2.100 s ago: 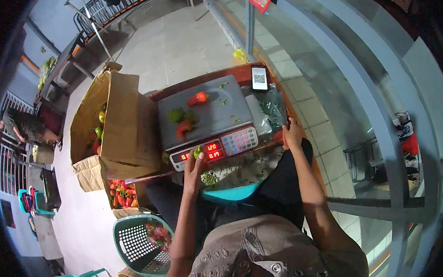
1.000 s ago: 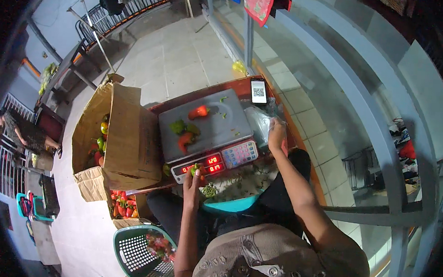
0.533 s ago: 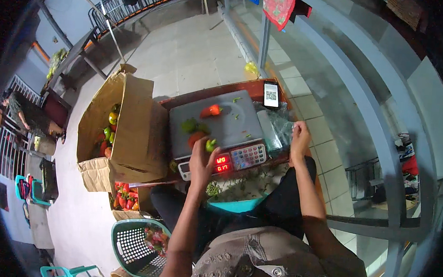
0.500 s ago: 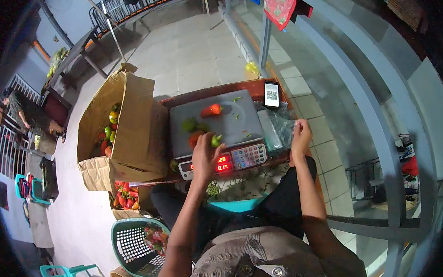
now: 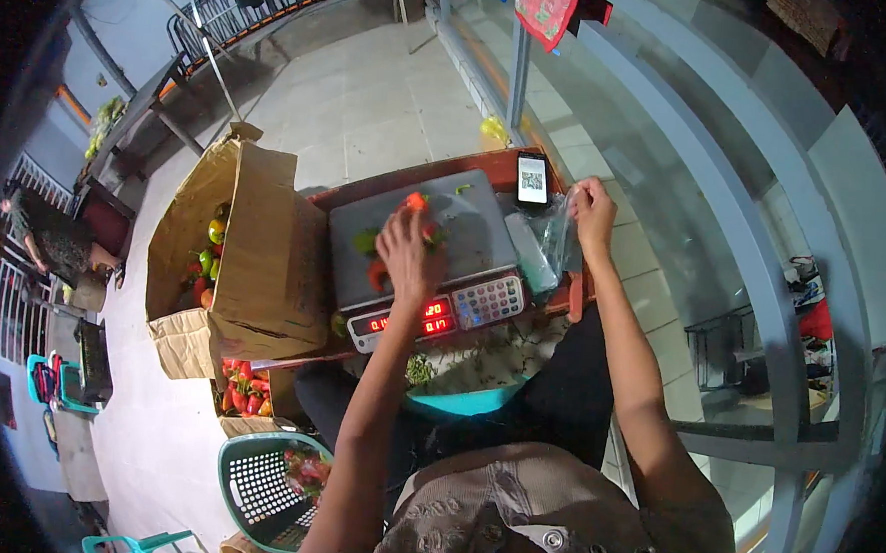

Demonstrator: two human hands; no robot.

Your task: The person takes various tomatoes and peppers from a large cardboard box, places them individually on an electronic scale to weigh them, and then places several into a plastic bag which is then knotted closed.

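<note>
My left hand point(image 5: 405, 252) is over the grey plate of a digital scale point(image 5: 481, 228), its fingers closed down around peppers that it partly covers. A red chili pepper point(image 5: 416, 202) shows at the fingertips, and a red-and-green one point(image 5: 432, 236) by the hand's right side. Another orange-red pepper point(image 5: 376, 274) and a green one point(image 5: 365, 240) lie left of the hand. Off the scale's right side, my right hand point(image 5: 593, 216) pinches the edge of a clear plastic bag point(image 5: 563, 245). The scale's red-lit display point(image 5: 431, 316) faces me.
A phone point(image 5: 532, 178) lies beyond the bag. Left of the scale stands a cardboard box point(image 5: 274, 258) of peppers, with a smaller box point(image 5: 245, 424) of red peppers nearer. A green basket point(image 5: 252, 487) and a teal basin point(image 5: 466, 402) are close to me. Far left is another person point(image 5: 54, 236).
My left hand has moved farther over the scale plate, onto the far red pepper. My right hand has lifted the bag's edge slightly up and away.
</note>
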